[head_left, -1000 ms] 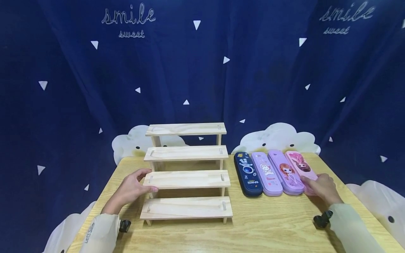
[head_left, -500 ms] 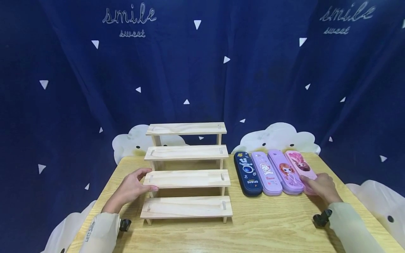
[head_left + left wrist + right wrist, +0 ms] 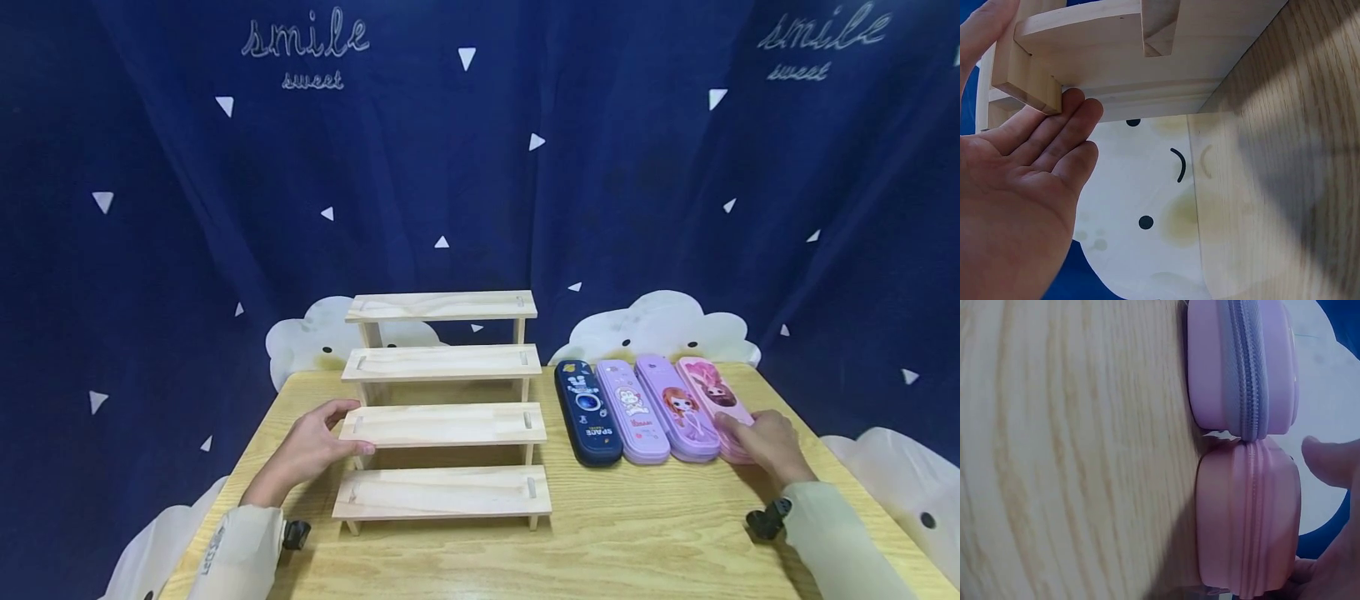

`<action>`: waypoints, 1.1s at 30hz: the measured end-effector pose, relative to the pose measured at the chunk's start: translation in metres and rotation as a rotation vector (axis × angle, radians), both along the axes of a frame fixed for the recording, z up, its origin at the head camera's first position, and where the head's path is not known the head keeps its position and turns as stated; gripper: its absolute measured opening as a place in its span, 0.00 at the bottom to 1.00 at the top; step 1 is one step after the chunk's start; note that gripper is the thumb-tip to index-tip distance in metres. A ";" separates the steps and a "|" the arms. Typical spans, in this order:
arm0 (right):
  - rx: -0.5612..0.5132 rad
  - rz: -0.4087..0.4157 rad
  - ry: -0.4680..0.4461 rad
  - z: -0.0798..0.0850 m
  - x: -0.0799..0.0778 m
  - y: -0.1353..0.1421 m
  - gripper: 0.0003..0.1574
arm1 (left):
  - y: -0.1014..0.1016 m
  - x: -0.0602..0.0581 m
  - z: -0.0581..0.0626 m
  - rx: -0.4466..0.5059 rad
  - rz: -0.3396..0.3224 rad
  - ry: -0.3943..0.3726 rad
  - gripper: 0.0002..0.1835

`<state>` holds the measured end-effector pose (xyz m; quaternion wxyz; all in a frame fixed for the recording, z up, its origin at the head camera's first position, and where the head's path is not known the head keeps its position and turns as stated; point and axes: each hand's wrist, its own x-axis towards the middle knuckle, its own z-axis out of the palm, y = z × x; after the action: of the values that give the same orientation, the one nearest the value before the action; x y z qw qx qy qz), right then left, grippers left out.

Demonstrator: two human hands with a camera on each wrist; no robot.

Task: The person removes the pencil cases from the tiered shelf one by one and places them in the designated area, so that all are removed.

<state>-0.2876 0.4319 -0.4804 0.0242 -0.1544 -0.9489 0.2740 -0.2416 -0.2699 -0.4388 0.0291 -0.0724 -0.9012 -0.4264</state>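
My left hand (image 3: 311,446) holds the left end of the second-lowest board of a pale wooden display shelf (image 3: 442,492). Its thumb lies along the board's front, and in the left wrist view the fingers (image 3: 1075,131) reach behind the shelf's side. At the right, my right hand (image 3: 768,446) is over the near end of a pink pencil case (image 3: 708,383) with a doll picture. In the right wrist view, the thumb (image 3: 1325,459) is just off the case's lid, while other fingers are at its outer side, partly out of frame.
Left of the pink case lie a purple pencil case (image 3: 675,417), a lilac one (image 3: 633,417) and a navy space one (image 3: 588,417), side by side on the wooden table (image 3: 637,533). A dark blue curtain (image 3: 480,167) hangs behind the table.
My right hand has shifted very slightly to the right, its thumb sliding a little over the pink pencil case. The left hand, shelf and cases keep their places.
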 end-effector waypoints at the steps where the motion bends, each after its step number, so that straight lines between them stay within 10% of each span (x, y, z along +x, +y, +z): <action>1: 0.007 -0.005 0.021 0.000 0.000 -0.001 0.55 | -0.001 0.000 0.000 0.000 -0.001 -0.002 0.46; 18: -0.060 0.143 0.268 0.047 -0.002 -0.045 0.57 | -0.003 0.010 0.005 -0.087 0.014 0.051 0.45; 33: 0.076 0.346 0.544 0.101 0.012 -0.094 0.52 | -0.009 0.018 0.054 -0.294 0.128 0.290 0.42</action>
<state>-0.2761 0.3375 -0.3790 0.2356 0.0893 -0.9294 0.2698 -0.2237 -0.2794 -0.3852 0.1747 -0.0793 -0.9428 -0.2726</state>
